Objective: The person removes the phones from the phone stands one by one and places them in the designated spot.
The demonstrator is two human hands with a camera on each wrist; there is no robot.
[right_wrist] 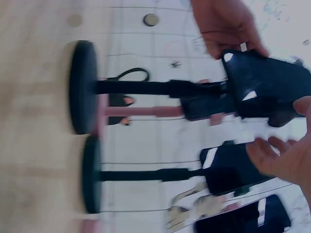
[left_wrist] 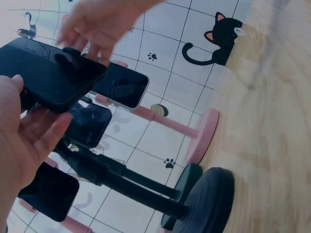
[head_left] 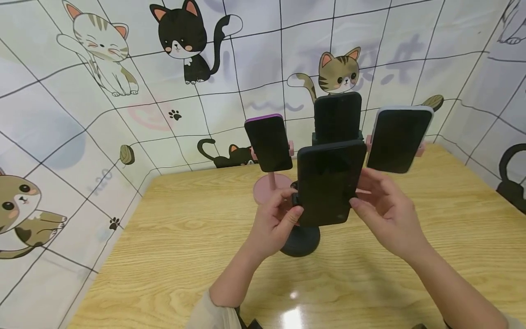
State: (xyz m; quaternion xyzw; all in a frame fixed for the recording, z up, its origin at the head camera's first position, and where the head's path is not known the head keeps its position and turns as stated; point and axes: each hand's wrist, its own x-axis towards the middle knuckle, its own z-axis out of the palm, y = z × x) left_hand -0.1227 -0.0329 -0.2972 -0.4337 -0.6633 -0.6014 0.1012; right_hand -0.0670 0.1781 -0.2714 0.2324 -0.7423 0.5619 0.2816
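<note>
A black phone (head_left: pixel 330 183) (left_wrist: pixel 51 73) (right_wrist: pixel 267 87) sits in the clamp of a black stand whose round base (head_left: pixel 300 241) (left_wrist: pixel 209 201) (right_wrist: pixel 82 87) rests on the wooden table (head_left: pixel 185 237). My left hand (head_left: pixel 279 219) (left_wrist: pixel 24 136) (right_wrist: pixel 226 26) grips the phone's left edge at the clamp, thumb in front and fingers curled behind. My right hand (head_left: pixel 384 210) (left_wrist: pixel 97 24) (right_wrist: pixel 286 155) is at the phone's right edge. Its fingers are loosely spread and touch the phone without closing round it.
Three more phones stand behind on stands: a purple-cased one (head_left: pixel 269 142) on a pink stand at the left, a black one (head_left: pixel 338 116) in the middle, and a white-cased one (head_left: pixel 398 139) at the right. A cat-print cloth (head_left: pixel 123 91) walls in the table.
</note>
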